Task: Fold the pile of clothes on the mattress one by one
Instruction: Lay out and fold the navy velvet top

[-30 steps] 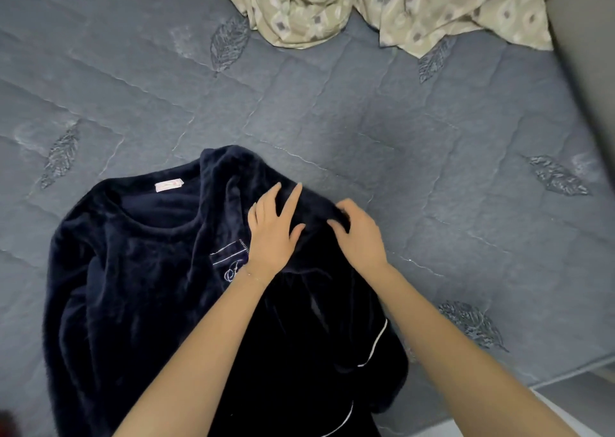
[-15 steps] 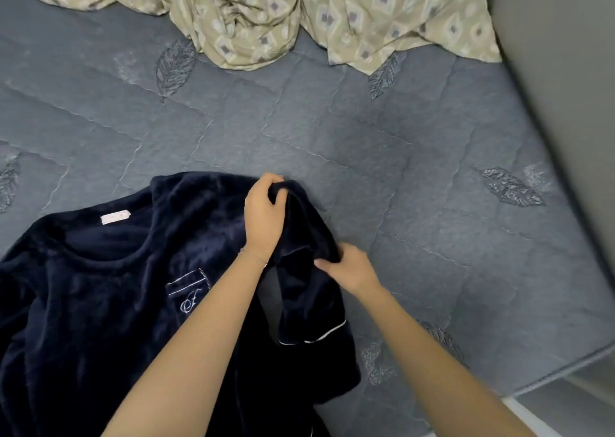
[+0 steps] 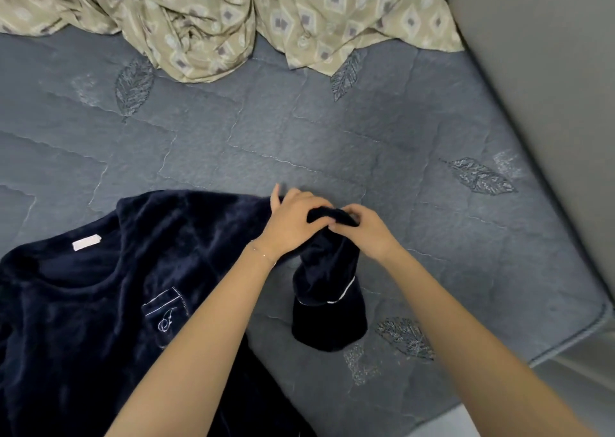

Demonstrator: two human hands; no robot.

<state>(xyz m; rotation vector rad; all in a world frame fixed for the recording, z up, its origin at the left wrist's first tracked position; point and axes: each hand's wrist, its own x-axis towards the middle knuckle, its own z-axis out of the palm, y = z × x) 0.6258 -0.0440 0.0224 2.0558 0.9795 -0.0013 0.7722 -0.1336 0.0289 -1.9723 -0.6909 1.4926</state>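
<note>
A grey-blue quilted mattress [image 3: 332,143] was shown, with a crumpled beige patterned sheet [image 3: 206,20] bunched at its far edge. A navy fleece pyjama top [image 3: 100,303] was spread on its near left part, and one sleeve [image 3: 327,290] was held raised, the fingers of the left hand [image 3: 293,223] and right hand [image 3: 369,233] curled tight around its upper fold.

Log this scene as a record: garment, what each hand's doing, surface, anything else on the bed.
garment: navy fleece top, front up, neck label and chest pocket showing
part held: its sleeve, bunched, white-piped cuff nearest the camera
left: left hand grips the sleeve
right: right hand grips the sleeve
surface: grey quilted mattress
also: crumpled beige patterned cloth at the far edge
</note>
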